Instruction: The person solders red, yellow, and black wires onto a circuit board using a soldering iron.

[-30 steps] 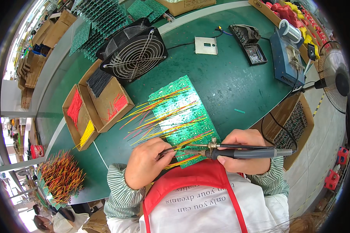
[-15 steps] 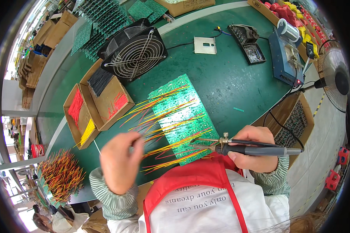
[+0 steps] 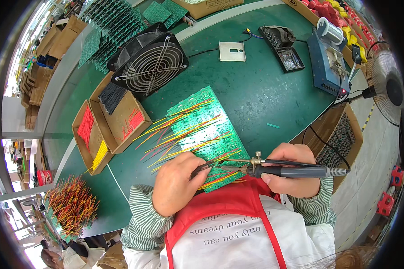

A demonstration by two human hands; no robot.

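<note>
My right hand (image 3: 296, 172) is closed around a grey and black soldering iron (image 3: 300, 172) with a brass-fitted solder feed tube above it. Its tip points left, close over the near part of a green circuit board panel (image 3: 211, 130). My left hand (image 3: 177, 181) is at the panel's near left edge, thumb and fingers pinched on a thin dark strand that looks like a black wire (image 3: 203, 167), near the iron's tip. Rows of red, yellow and black wires (image 3: 166, 123) stick out leftward from the panel; my left hand covers some of them.
Cardboard trays of cut wires (image 3: 121, 116) stand at left, below a black fan (image 3: 152, 62). A wire-covered stack of boards (image 3: 72, 206) sits at the near left. At right are a blue soldering unit (image 3: 327, 65) with a solder spool, a box of parts (image 3: 339, 139) and a standing fan (image 3: 388, 92).
My left hand has come right, from beside the wire ends to the panel's edge, and now pinches a dark strand near the iron's tip. The right hand stays nearly still with the iron.
</note>
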